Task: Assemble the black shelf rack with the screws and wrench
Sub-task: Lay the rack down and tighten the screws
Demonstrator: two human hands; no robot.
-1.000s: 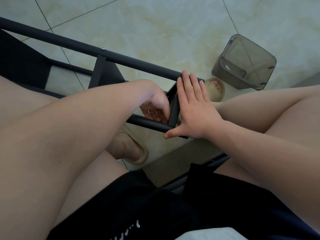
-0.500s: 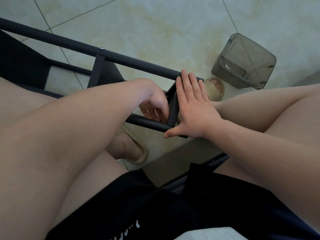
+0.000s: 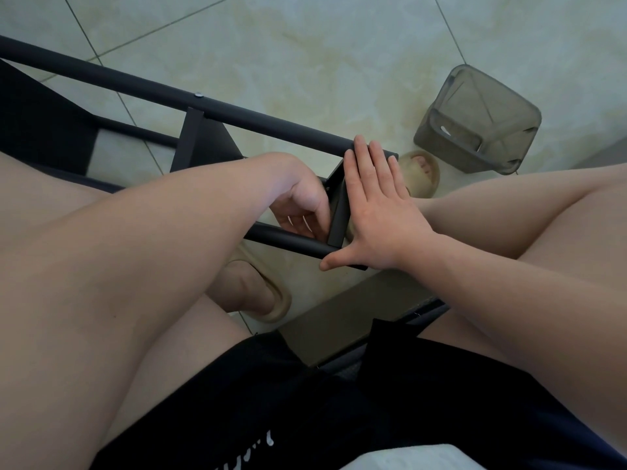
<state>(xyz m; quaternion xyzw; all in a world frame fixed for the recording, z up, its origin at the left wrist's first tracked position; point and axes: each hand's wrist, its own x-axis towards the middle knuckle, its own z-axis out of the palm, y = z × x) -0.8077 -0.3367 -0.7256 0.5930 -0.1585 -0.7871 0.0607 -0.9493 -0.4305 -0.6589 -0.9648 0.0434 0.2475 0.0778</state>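
Rack [image 3: 271, 125] lies on its side on tiled floor [image 3: 305, 45], between the person's knees. Right hand [image 3: 376, 215]: flat, fingers straight and together, palm pressed on black end panel [image 3: 339, 212]. Left hand [image 3: 305, 201]: fingers curled in at the panel's inner face; cannot tell whether it pinches anything. Grey translucent container [image 3: 475, 120]: tipped on its side on the floor, apart from both hands; contents not discernible.

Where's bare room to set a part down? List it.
Widest bare patch: tiled floor beyond the far rail, left of the grey bin. A narrow strip shows between far rail and near rail. Crowded: the rack end, where the right hand presses flat and the left hand curls beside it, sandals below.
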